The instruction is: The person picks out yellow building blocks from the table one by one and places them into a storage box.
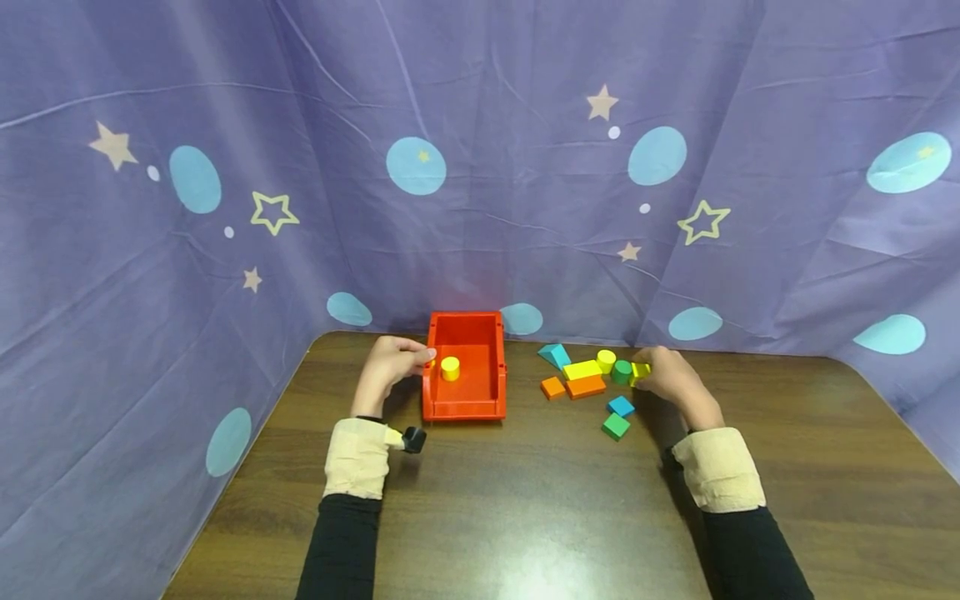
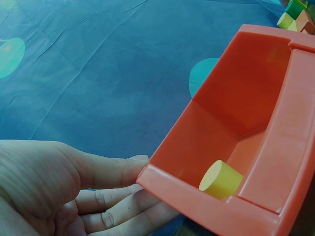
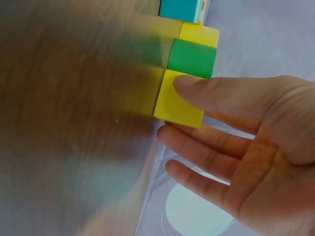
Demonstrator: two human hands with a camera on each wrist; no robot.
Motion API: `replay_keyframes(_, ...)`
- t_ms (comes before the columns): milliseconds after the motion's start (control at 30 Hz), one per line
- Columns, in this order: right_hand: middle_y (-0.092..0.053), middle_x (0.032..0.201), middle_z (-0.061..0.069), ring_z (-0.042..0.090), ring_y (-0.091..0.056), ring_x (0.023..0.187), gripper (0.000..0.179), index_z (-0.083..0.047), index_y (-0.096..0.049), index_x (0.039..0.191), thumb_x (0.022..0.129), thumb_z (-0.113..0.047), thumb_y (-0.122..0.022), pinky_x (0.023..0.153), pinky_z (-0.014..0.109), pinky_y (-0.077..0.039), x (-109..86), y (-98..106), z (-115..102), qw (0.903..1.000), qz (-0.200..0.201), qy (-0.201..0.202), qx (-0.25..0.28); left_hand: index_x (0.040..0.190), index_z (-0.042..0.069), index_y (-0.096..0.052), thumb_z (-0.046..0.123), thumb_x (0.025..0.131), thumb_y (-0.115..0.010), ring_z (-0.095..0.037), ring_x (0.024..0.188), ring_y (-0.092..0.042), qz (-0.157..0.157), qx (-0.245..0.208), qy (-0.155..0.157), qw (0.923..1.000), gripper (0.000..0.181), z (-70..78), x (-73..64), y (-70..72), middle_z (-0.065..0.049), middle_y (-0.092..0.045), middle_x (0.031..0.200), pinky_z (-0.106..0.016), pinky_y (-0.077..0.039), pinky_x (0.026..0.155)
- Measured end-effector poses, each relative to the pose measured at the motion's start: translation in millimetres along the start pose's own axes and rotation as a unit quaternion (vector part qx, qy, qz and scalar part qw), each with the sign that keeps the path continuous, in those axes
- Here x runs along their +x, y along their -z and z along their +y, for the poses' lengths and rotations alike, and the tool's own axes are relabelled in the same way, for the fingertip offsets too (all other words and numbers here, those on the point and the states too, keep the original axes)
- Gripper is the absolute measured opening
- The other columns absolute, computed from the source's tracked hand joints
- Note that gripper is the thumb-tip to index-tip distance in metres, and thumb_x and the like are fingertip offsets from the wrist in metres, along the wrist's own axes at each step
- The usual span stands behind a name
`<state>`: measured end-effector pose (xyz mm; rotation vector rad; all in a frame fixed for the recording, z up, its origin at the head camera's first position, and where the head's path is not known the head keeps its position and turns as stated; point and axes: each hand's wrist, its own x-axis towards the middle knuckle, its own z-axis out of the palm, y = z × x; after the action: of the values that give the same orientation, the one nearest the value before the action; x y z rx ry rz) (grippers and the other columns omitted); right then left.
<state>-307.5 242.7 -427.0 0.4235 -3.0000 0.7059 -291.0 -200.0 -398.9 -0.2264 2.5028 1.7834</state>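
Bin [image 1: 465, 410], red, left hand [image 1: 387, 367] pinching its rim; one yellow cylinder [image 1: 450, 369] seen inside. Loose blocks [image 1: 585, 387] lie outside, on table [image 1: 480, 500]. Right hand [image 1: 670, 379] pinches yellow block [image 3: 177, 103] beside green cylinder [image 3: 193, 58], that one also outside bin.

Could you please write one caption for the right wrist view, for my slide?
The right hand pinches a yellow block beside a green cylinder on a brown table.

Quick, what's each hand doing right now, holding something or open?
Left hand: closed, pinching the red, open-topped plastic box by its edge.
Right hand: closed, pinching a yellow, square-faced block.
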Motion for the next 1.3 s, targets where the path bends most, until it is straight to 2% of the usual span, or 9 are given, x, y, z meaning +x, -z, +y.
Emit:
replay_keyframes(167,-0.07,0.115,0.029,0.038,-0.065,0.093,0.042,0.009,-0.07,0.114,0.073,0.005,-0.073,0.082,0.053,-0.055,-0.2,0,2,0.9999,0.005,0.003,0.013,0.111,-0.015,-0.07,0.008,0.093,-0.072,-0.008,0.064,-0.066,-0.002,-0.002,0.003,1.0,0.029,1.3,-1.5,0.3,-0.008,-0.072,0.085,-0.052,-0.058,0.096)
replay_keyframes(367,-0.07,0.114,0.029,0.042,-0.066,0.097,0.04,0.009,-0.07,0.113,0.074,0.004,-0.074,0.085,0.056,-0.055,-0.6,-1,2,0.9998,0.009,0.001,0.016,0.111,-0.015,-0.069,0.007,0.093,-0.072,-0.007,0.063,-0.067,-0.002,-0.007,0.004,1.0,0.029,0.8,-0.8,0.2,-0.009,-0.072,0.086,-0.052,-0.058,0.096)
replay_keyframes(633,-0.072,0.108,0.027,0.039,-0.067,0.091,0.035,0.009,-0.072,0.108,0.073,0.005,-0.072,0.082,0.055,-0.056,-1.1,-1,3,0.9996,0.017,0.012,0.019,0.112,-0.015,-0.07,0.007,0.093,-0.072,-0.008,0.065,-0.067,-0.001,-0.004,0.001,1.0,0.029,-1.9,0.9,-0.9,-0.012,-0.074,0.091,-0.051,-0.059,0.095)
replay_keyframes(967,-0.07,0.113,0.03,0.048,-0.067,0.102,0.036,0.011,-0.07,0.112,0.077,0.002,-0.077,0.09,0.061,-0.054,-3.1,1,1,0.9998,0.016,0.006,0.011,0.112,-0.016,-0.069,0.004,0.093,-0.071,-0.007,0.063,-0.065,-0.001,-0.005,-0.005,1.0,0.028,-2.1,-0.1,-1.0,-0.013,-0.073,0.09,-0.05,-0.06,0.092)
replay_keyframes(1200,-0.069,0.116,0.031,0.051,-0.065,0.109,0.036,0.011,-0.069,0.114,0.08,0.002,-0.076,0.095,0.063,-0.052,-6.0,9,-3,0.9995,0.03,0.007,0.009,0.113,-0.016,-0.069,0.004,0.093,-0.071,-0.007,0.062,-0.065,0.0,-0.007,-0.005,1.0,0.028,-2.2,-0.7,-1.2,-0.012,-0.072,0.091,-0.051,-0.059,0.094)
replay_keyframes(1300,-0.068,0.118,0.031,0.05,-0.064,0.109,0.038,0.011,-0.068,0.116,0.081,0.001,-0.076,0.095,0.062,-0.052,-6.6,13,-6,0.9994,0.034,0.007,0.006,0.112,-0.017,-0.069,0.004,0.093,-0.071,-0.007,0.062,-0.065,0.0,-0.004,-0.01,0.9999,0.028,-2.0,-0.7,-1.1,-0.013,-0.072,0.091,-0.048,-0.061,0.09)
